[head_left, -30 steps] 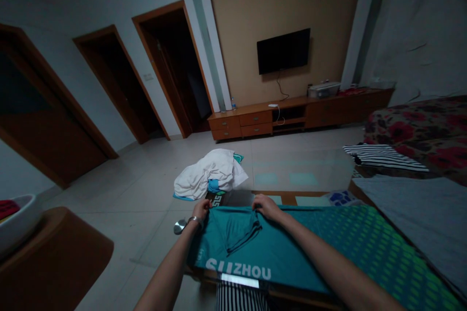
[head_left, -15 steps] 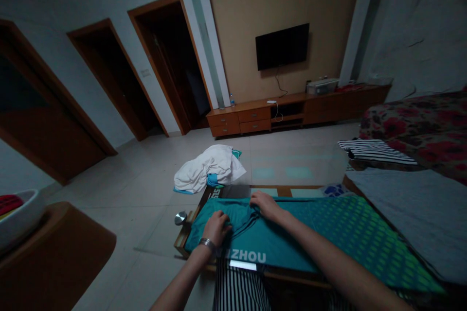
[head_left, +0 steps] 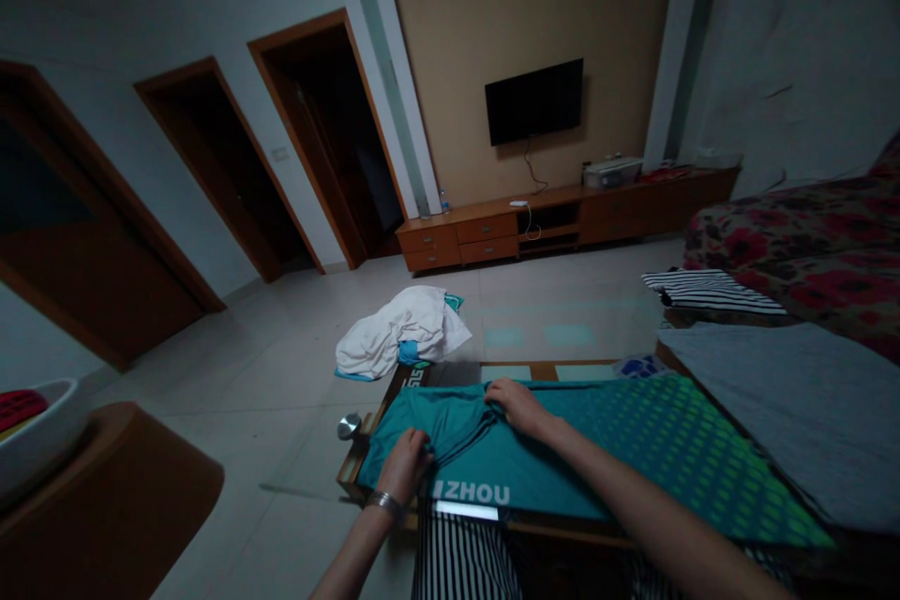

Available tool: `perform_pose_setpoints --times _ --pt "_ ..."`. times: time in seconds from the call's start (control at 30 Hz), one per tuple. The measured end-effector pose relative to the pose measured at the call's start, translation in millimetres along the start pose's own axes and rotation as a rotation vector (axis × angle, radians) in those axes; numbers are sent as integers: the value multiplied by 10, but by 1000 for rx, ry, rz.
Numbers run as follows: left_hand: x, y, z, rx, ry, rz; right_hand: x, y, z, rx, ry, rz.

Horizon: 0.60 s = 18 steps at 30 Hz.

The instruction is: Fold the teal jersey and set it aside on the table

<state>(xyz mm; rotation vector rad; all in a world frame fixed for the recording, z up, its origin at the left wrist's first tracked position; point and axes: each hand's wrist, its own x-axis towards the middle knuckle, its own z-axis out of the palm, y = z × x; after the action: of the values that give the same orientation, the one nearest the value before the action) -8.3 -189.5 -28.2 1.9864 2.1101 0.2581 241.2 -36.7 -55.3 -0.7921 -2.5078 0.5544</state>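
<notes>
A teal shirt [head_left: 562,459] with white "ZHOU" lettering and a green dotted pattern lies spread across a low glass-topped table [head_left: 517,374]. My left hand [head_left: 406,464], with a metal bracelet at its wrist, pinches a fold of the shirt near its left end. Farther back, my right hand [head_left: 513,403] grips the same cloth close to the table's far edge. Between the two hands the fabric is drawn into creases. The fingertips of both hands are partly hidden by the cloth.
White clothes [head_left: 400,328] are heaped beyond the table's left end. A grey cloth [head_left: 780,403] lies at the right, near a striped garment [head_left: 713,291] and a floral sofa [head_left: 808,244]. A round metal knob [head_left: 348,427] sits at the table's left corner. A white basin [head_left: 42,431] stands far left.
My left hand has moved slightly left and toward me, pulling the shirt's fold with it. My right hand keeps its grip almost in place. The view has shifted slightly.
</notes>
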Motion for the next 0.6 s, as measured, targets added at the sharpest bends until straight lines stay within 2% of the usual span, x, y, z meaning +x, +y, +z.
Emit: perform_pose_setpoints --times 0.1,0.27,0.47,0.6 --pt "-6 58 44 42 -30 -33 -33 -63 27 -35 11 12" --pt "62 73 129 46 4 -58 -32 -176 56 -120 -36 67" --pt "-24 100 5 63 50 -50 -64 -251 32 -144 30 86" --pt "-76 135 -79 176 -36 -64 -131 -225 9 -143 -46 34"
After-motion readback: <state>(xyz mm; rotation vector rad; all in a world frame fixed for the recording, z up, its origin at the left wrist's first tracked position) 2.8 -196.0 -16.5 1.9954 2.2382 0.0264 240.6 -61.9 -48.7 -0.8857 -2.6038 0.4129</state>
